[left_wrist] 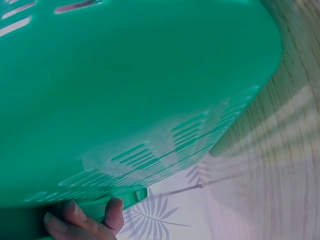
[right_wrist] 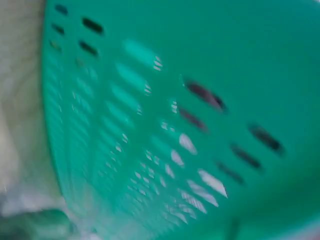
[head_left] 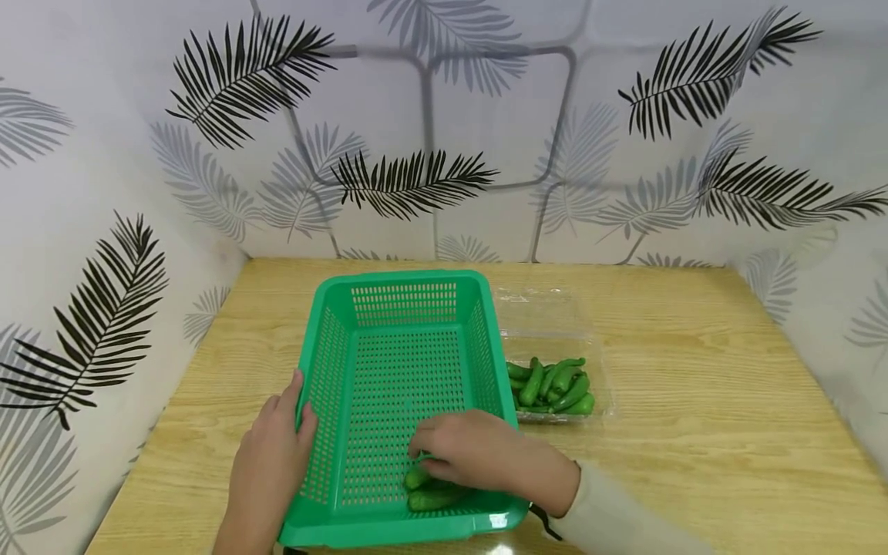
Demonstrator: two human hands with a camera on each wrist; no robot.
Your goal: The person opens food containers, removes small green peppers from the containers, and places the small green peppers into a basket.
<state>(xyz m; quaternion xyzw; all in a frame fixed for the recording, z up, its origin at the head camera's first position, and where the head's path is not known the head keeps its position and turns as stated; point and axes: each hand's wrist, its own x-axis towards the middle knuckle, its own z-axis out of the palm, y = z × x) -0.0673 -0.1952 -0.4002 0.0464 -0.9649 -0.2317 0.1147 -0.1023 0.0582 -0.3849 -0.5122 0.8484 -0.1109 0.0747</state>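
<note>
A green plastic basket (head_left: 409,370) takes up the middle of the head view, with perforated walls and floor. My left hand (head_left: 269,461) grips its left rim; those fingers (left_wrist: 114,215) also show beneath the rim in the left wrist view. Inside, at the near right corner, lie a few green peppers (head_left: 433,497), partly covered by my right hand (head_left: 479,451). Its thumb and curled fingers pinch one of them, mostly hidden. To the right of the basket, more green peppers (head_left: 555,385) lie in a clear plastic box (head_left: 602,385). The right wrist view is blurred, mostly green basket wall.
The box's clear lid (head_left: 534,312) stands open toward the back. Everything rests on a light wooden table (head_left: 694,401). Behind and beside it hangs white cloth (head_left: 486,223) with a leaf print. The basket's right rim lies close against the box.
</note>
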